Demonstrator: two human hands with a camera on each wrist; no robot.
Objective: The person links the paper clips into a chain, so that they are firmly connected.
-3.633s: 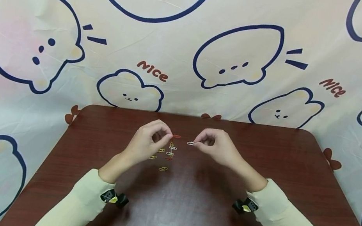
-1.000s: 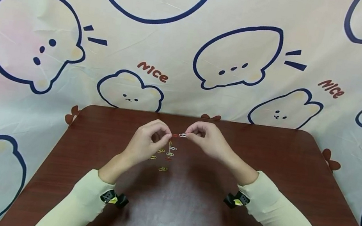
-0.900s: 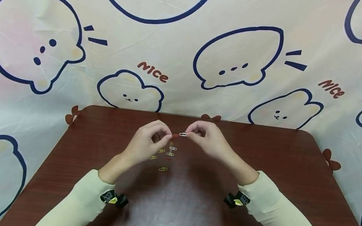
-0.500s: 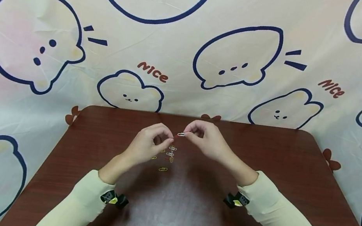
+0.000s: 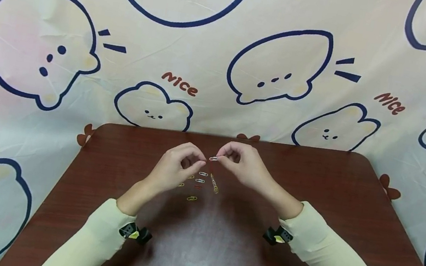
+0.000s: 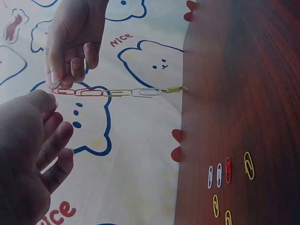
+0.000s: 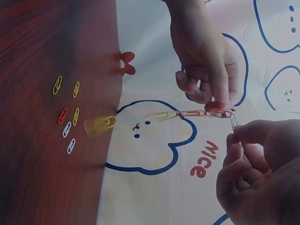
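A chain of linked paper clips [image 6: 117,93] in red, yellow and white hangs between my hands. My left hand [image 5: 174,164] pinches the red paper clip [image 7: 218,113] at its top end between thumb and index finger. My right hand [image 5: 247,164] holds a white paper clip [image 7: 233,121] by its tip, right against that red one. Whether the white clip is hooked through, I cannot tell. In the head view the chain's lower end hangs over the table, slanting right; it is blurred in the right wrist view.
Loose paper clips lie on the brown table [image 5: 194,251] below my left hand: two white ones [image 6: 219,175], a red one [image 6: 228,169] and several yellow ones [image 6: 249,165]. A cartoon-printed cloth [image 5: 208,58] hangs behind the table's far edge.
My right hand has moved left, bringing the white paper clip to the red one. My left hand has shifted slightly right, and the hanging chain has swung to the right.
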